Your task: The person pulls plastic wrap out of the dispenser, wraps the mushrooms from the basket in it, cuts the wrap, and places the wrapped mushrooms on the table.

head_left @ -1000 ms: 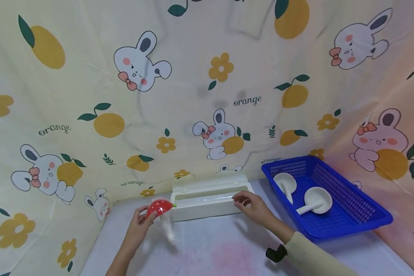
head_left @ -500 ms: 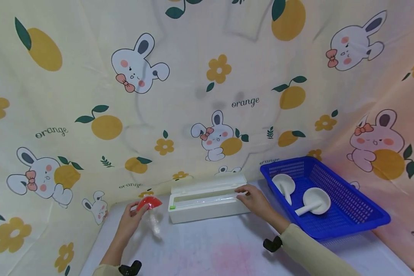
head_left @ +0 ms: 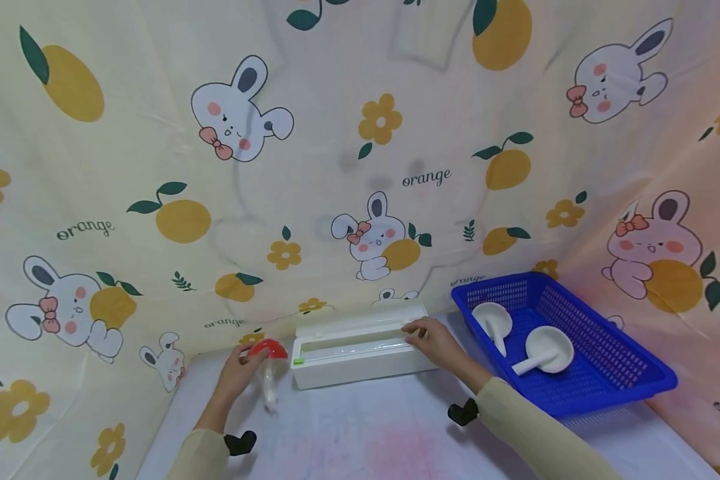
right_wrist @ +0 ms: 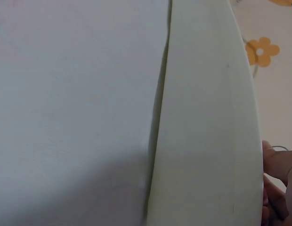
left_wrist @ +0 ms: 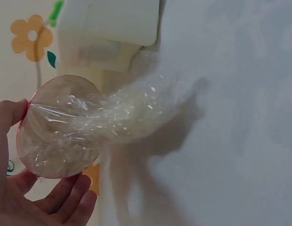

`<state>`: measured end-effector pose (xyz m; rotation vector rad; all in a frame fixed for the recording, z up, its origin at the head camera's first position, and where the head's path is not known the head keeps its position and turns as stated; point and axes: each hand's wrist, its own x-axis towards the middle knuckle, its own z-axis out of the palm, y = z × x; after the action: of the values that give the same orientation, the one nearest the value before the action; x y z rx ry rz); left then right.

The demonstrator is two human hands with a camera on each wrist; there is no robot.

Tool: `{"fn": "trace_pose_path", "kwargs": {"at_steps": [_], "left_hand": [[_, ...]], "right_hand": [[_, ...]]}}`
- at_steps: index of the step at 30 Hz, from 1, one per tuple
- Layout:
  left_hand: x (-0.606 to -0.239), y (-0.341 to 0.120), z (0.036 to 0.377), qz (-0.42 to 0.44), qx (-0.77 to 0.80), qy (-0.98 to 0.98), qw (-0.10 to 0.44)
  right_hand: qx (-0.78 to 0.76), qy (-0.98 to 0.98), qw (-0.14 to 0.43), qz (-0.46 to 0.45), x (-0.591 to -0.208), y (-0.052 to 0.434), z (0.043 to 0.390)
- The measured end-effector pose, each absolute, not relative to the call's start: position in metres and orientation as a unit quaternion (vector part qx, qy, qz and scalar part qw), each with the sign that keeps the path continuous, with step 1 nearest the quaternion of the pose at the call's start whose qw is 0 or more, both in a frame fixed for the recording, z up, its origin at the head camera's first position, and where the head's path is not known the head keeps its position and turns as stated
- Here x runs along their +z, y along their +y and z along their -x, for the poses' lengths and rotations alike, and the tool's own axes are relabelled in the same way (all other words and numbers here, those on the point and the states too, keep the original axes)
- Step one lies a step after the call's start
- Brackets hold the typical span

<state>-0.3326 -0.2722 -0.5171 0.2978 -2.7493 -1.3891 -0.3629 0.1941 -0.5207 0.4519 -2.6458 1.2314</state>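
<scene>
In the head view, my left hand [head_left: 237, 370] holds a toy mushroom [head_left: 273, 348] by its red cap, just left of the white cling film box [head_left: 360, 370]. Clear cling film [left_wrist: 132, 110] covers the mushroom's round underside and bunches around the pale stem in the left wrist view. My right hand [head_left: 435, 343] is at the right end of the box's opening, its bent fingertips at the front rim. Whether they pinch any film is not visible. The box lid [head_left: 360, 320] is raised at the back, and a green slider [head_left: 299, 361] sits at the front left corner.
A blue basket [head_left: 600, 397] stands at the right, with a white toy mushroom [head_left: 493, 320] and another white mushroom [head_left: 549, 350] in it, undersides up. A printed cloth [head_left: 336, 167] hangs behind the pale table [head_left: 348, 440].
My left hand has carried the wrapped mushroom leftward, away from the box's left corner, then slightly back to the right. The right hand has shifted only a little along the box.
</scene>
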Motion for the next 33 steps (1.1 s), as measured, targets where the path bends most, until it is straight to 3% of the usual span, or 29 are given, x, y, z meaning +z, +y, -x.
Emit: {"fn": "trace_pose_path", "kwargs": {"at_steps": [12,23,33], "left_hand": [[-0.525,-0.267,0.341,-0.109,-0.439,-0.892,0.006],[-0.522,-0.259,0.346,-0.054,-0.431,-0.895,0.104],[-0.517,-0.238,0.346,-0.021,-0.341,-0.928,0.151]], "right_hand": [[0.403,-0.906,0.038,-0.126,-0.511,0.188,0.372],[0.399,-0.909,0.041,-0.111,-0.510,0.187,0.373],[0.414,-0.902,0.049,-0.109,-0.517,0.190,0.373]]}}
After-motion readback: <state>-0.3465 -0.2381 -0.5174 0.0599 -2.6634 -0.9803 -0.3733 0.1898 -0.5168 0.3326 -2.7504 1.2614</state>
